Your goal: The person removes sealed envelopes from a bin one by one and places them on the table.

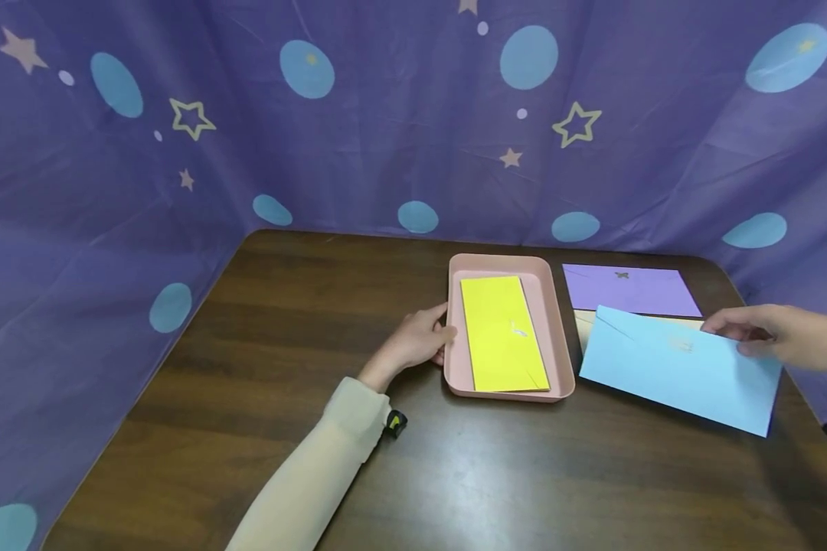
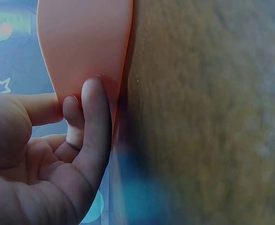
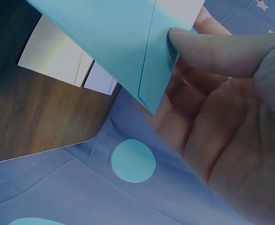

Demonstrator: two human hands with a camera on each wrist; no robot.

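Observation:
At the left side of a pink tray (image 1: 563, 367), my left hand (image 1: 416, 338) holds the rim with the thumb over it. In the left wrist view, fingertips (image 2: 94, 93) press against the tray's outer wall (image 2: 86, 42). Inside the tray lies a yellow envelope (image 1: 499, 333) with a small pale mark. My right hand (image 1: 782, 333) pinches a light blue envelope (image 1: 675, 371) by its upper right edge, thumb on the near face. The blue envelope is tilted above the table and partly covers a cream envelope (image 1: 583, 325). Behind these lies a purple envelope (image 1: 630, 289).
The dark wooden table (image 1: 303, 321) carries everything. A purple curtain (image 1: 386, 138) with stars and blue spots hangs along its back and sides. A small black device (image 1: 396, 423) sits at the left wrist by the cream sleeve (image 1: 310, 467).

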